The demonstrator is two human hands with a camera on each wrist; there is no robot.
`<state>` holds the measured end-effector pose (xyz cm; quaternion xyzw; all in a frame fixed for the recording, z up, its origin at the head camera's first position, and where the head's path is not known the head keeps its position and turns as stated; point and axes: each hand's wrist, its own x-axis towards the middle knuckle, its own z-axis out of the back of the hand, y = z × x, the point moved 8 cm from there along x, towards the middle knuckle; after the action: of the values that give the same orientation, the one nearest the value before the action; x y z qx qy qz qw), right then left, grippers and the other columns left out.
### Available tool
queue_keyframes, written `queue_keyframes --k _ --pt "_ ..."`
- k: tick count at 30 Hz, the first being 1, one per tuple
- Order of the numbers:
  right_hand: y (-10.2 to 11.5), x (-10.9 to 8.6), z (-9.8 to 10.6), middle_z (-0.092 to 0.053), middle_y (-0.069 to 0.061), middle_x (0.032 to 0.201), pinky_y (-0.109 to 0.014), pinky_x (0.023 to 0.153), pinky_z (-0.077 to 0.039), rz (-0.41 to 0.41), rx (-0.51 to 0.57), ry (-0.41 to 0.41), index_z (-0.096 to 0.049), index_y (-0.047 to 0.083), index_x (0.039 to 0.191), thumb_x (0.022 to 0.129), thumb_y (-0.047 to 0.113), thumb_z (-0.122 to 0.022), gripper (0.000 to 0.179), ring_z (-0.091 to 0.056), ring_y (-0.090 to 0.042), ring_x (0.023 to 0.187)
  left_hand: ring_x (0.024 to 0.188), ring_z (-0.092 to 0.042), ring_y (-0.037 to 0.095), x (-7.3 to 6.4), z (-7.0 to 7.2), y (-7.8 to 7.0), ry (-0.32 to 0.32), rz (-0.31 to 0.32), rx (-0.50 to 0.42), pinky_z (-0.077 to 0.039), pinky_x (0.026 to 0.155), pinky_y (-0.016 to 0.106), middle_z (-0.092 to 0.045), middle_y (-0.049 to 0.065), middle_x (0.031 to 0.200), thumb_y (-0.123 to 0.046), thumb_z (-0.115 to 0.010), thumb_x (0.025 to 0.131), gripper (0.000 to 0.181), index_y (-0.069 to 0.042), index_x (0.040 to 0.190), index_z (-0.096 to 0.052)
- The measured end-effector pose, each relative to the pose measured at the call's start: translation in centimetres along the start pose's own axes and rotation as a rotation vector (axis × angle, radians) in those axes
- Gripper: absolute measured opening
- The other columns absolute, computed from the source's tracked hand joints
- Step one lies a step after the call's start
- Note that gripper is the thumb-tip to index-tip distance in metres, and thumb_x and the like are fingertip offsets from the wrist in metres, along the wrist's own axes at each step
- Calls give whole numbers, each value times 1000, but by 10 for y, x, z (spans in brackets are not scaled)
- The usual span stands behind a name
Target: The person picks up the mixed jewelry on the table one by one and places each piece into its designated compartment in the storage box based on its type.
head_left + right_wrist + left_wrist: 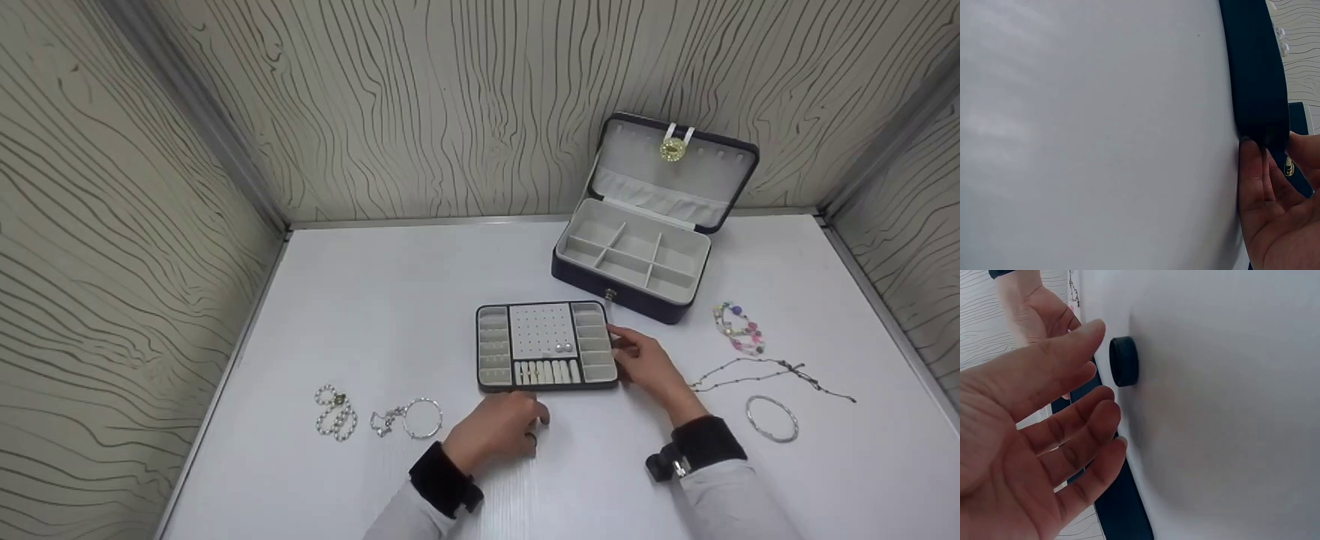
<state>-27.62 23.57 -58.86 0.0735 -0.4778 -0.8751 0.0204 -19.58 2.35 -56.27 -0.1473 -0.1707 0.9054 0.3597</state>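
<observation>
A rectangular jewelry tray (541,324) lies near the middle of the white table. It has side compartments, a perforated panel with two pearl earrings (563,348), and roll slots holding several gold-coloured rings. My right hand (649,369) pinches the tray's right end; in the right wrist view its fingertips sit at the tray's dark corner (1261,107), thumb on the opposite side. My left hand (499,424) is just in front of the tray's near edge with loosely bent fingers, holding nothing. By its thumb, a small dark ring-shaped piece (1124,361) stands on the table, apart from the fingers.
An open dark jewelry box (622,294) with divided compartments stands behind right. To the right lie a colourful beaded bracelet (739,330), a thin chain (802,369) and a bangle (772,418). A pearl strand (336,420), a silver chain (382,422) and another bangle (424,418) lie left.
</observation>
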Motion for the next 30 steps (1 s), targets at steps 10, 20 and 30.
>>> queue_keyframes --k 10,20,30 --pt "-1 0 0 -59 -28 119 -34 74 -51 0 18 3 -46 -4 142 97 -1 -52 45 -60 -37 104 76 -58 7 0 -5 10 -34 90 -34 -48 65 20 -63 -9 82 -2 -72 77 19 -18 87 -73" --pt "1 -1 -1 -59 -27 118 -33 74 -51 0 21 -1 -46 -5 141 96 -1 -52 45 -60 -36 104 66 -51 7 -7 -2 15 -55 191 -150 -46 59 23 -53 -11 78 2 -62 81 23 -20 76 -62" --pt "2 0 0 -60 -25 116 -35 80 -49 -3 6 -11 -47 -4 141 96 -1 -52 45 -59 -35 103 64 -53 9 -5 0 16 -35 205 -249 -47 56 24 -57 -8 76 9 -56 76 27 -18 77 -62"
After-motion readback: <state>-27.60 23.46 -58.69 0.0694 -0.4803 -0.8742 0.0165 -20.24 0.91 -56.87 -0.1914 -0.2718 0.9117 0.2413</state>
